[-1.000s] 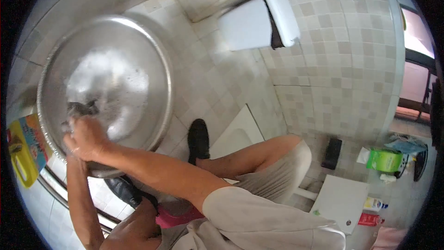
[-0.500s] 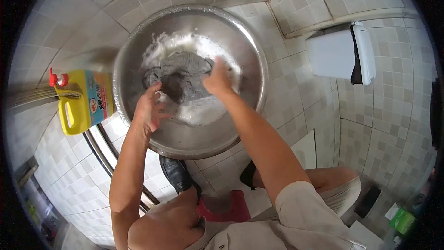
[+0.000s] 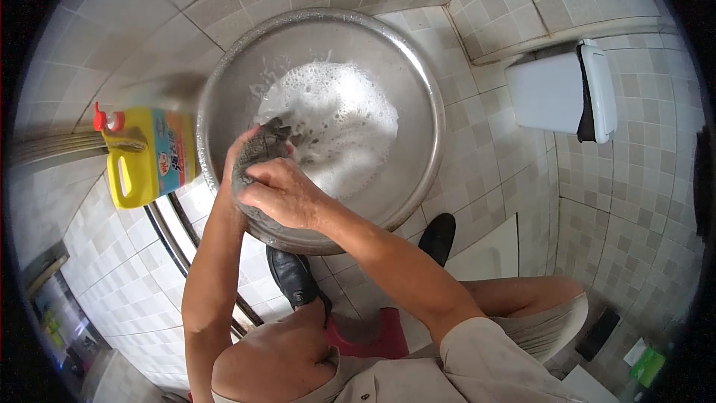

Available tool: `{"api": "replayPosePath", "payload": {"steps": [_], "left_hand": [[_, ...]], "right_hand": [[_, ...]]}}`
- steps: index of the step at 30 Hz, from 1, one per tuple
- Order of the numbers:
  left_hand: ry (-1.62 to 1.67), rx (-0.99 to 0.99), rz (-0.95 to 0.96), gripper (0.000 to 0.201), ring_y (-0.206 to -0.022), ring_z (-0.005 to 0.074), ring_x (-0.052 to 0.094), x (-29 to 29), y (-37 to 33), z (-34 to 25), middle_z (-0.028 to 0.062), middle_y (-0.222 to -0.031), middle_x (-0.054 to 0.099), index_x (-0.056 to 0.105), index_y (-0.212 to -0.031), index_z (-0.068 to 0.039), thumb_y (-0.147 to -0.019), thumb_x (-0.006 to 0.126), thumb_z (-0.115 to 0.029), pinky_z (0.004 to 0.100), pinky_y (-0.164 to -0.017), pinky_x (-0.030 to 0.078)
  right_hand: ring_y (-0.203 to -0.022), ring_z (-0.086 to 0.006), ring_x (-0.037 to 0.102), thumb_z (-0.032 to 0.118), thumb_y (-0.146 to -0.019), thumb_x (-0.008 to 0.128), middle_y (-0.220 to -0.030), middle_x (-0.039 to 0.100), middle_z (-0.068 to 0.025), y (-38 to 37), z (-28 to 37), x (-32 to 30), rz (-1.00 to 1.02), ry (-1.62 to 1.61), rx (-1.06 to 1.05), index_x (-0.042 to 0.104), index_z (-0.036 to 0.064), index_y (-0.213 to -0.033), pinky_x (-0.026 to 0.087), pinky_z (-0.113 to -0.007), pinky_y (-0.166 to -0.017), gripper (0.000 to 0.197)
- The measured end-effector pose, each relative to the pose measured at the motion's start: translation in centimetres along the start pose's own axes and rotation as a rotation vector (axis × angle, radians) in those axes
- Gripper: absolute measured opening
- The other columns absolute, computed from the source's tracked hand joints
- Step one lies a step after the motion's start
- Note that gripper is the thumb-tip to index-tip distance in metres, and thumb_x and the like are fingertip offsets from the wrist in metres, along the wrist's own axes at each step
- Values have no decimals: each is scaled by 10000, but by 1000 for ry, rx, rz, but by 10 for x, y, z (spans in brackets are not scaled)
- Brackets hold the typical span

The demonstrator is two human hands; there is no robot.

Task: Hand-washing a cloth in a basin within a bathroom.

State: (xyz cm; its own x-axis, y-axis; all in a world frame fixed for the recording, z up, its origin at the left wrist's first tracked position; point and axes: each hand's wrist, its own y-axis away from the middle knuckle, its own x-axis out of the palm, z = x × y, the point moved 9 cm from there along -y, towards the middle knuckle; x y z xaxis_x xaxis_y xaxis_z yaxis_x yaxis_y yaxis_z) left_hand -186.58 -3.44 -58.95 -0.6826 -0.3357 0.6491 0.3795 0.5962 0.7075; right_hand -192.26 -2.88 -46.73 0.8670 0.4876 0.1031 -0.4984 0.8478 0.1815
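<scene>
Both my hands are at the near-left side of the wide, round, silvery metal basin [image 3: 435,97], on the wad of wet-looking, dark grey textured cloth [image 3: 256,151], above the rim. My bare right hand [image 3: 280,190] is curled closed on the cloth, knuckles up. My bare left hand [image 3: 232,160] lies along its far-left edge, cradling it; how tightly those fingers close is hidden. White, bubbly suds [image 3: 343,101] cover the basin's middle. Step in hand, I judge: working the bunched cloth between both hands. Next move seems to call for a firm double grip, kept over the basin so drips land inside.
</scene>
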Motion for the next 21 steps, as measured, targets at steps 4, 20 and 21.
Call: {"api": "replayPosePath", "payload": {"steps": [4, 20, 21], "left_hand": [[-6, 166, 85, 254, -715, 220, 624, -11, -8, 11, 86, -876, 648, 601, -990, -34, -928, 482, -249, 326, -684, 530], [-717, 388, -292, 588, -1192, 238, 452, 6, 11, -31, 139, -1311, 493, 423, -1367, -72, -840, 631, -228, 359, -971, 361], [-697, 361, -455, 540, -1196, 247, 442, -4, 20, -36, 142, -1317, 482, 448, -1355, -90, -854, 602, -217, 382, -964, 366]], "right_hand": [[-567, -250, 592, 259, -797, 531, -576, 571, -159, -8, -16, -18, -185, 291, -34, 602, -19, -690, 453, -396, -570, 306], [-959, -378, 597, 255, -839, 502, -1087, 592, -263, 31, -135, -163, -166, 842, 825, 457, -119, -1184, 481, -427, -804, 511], [-1133, -407, 534, 289, -876, 481, -1224, 538, -279, 29, -130, -160, -131, 769, 907, 364, -137, -1285, 418, -431, -976, 602]]}}
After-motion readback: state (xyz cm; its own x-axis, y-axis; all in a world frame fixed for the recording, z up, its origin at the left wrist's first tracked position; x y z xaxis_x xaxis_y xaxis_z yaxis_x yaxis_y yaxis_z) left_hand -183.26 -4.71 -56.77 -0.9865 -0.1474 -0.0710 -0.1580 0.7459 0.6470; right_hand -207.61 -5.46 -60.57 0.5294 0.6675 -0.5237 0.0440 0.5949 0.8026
